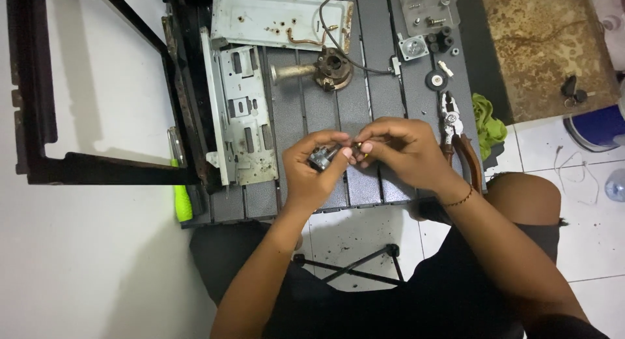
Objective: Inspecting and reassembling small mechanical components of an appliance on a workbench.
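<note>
- Your left hand (311, 173) sits just below the middle of the frame, fingers curled and clenched around a small grey metal part (321, 158); the thumb and forefinger pinch it from both sides, so only its top end shows.
- Your right hand (397, 150) comes in from the right, fingers bent and drawn together at their tips. Those tips press on something small and yellowish (359, 146) at the right end of the metal part. What that small piece is, you cannot tell at this size.
- The two hands touch at the fingertips, right over the part, above the dark ribbed work table (384, 85).
- A thin dark bracelet (458, 199) circles your right wrist.
- Just right of your right hand, pliers (454, 134) with reddish-brown handles lie on the table edge, jaws pointing to the top of the frame.
- Beside the pliers, further right, a green cloth (487, 121) hangs off the table.
- Left of your left hand, a slotted grey metal bracket (244, 114) lies lengthwise, with a flat metal plate (273, 17) above it at the top of the frame.
- Above your hands, in the upper middle, rests a round brass-coloured burner piece (333, 66) with a short pipe.
- A bright green handle (181, 202) pokes out at the table's lower left corner.
- A dark frame (39, 85) fills the upper left.
</note>
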